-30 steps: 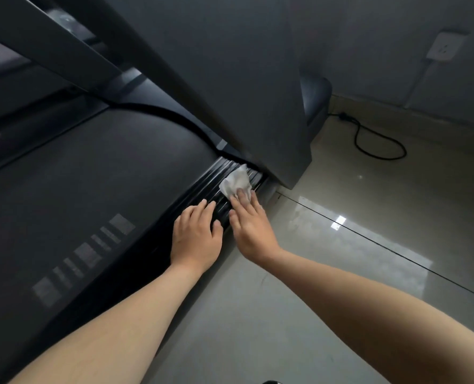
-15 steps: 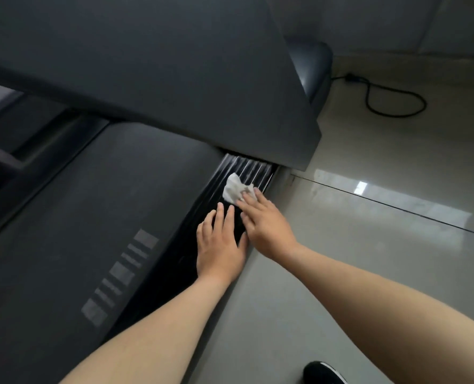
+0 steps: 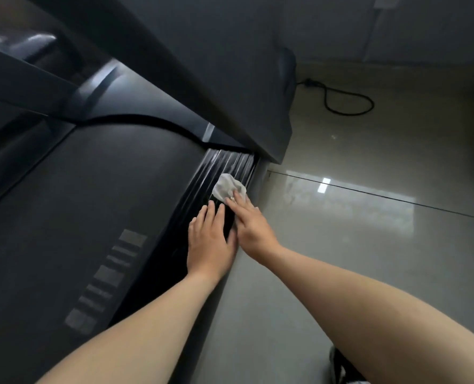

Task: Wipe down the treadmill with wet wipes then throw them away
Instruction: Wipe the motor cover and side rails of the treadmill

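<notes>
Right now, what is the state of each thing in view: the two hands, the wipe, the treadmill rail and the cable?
Side rail: ribbed, glossy, partly covered by both hands.
Wet wipe: crumpled, lying on the side rail.
Left hand: flat, fingers straight, rests on the side rail.
Right hand: fingers straight, presses the wet wipe down.
Cable: lies looped on the floor.

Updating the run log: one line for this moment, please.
stage: wiping | right hand: presses wet wipe on ribbed side rail | left hand: flat on same rail
</notes>
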### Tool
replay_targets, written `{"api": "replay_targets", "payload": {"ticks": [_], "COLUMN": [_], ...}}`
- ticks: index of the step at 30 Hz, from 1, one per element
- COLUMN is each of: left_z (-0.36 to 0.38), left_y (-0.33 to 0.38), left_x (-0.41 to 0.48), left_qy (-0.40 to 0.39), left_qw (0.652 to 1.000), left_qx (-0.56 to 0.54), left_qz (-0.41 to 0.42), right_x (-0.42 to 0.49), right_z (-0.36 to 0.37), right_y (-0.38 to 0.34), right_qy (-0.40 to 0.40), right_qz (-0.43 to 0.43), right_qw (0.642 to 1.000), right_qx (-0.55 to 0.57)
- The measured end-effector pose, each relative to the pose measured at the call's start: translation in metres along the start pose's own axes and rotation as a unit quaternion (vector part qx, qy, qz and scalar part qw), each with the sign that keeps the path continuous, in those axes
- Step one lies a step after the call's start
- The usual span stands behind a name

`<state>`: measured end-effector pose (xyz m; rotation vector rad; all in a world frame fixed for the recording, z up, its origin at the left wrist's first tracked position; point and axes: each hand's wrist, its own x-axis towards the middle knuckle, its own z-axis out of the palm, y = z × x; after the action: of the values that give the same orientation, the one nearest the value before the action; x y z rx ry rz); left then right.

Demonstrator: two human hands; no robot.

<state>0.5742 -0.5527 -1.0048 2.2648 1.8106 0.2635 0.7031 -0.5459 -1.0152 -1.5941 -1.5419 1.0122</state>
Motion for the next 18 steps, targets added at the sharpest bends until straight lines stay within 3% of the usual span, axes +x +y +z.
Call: {"api": "replay_targets", "payload": {"ticks": [3,6,11,18], "left_z": [0.003,0.01,0.017,0.012], "left_y": [-0.004,0.002,0.0,0.005], "left_x": [-0.013,-0.007,-0.006,-0.006], "left_qy": [0.004,0.034,0.031,0.012], "left_qw": [1.0,0.994,0.987,0.985], "left_qx": [0.014,0.103,0.16,0.172], "left_qz": [0.001,0.007,0.001,-0.005], "right_x": [-0.025,-0.015,0.027,0.027], "right_z": [0.011,0.024,0.036,0.04], "right_y": [0.003,0.007,0.018,0.051], "right_qy": [0.07,0.125,0.199,0.125], "right_qz": [0.008,0.015,0.097,0.195], "right_qw": [0.997,0.984,0.919,0.873], "right_qx": [0.028,0.124,0.328,0.429]}}
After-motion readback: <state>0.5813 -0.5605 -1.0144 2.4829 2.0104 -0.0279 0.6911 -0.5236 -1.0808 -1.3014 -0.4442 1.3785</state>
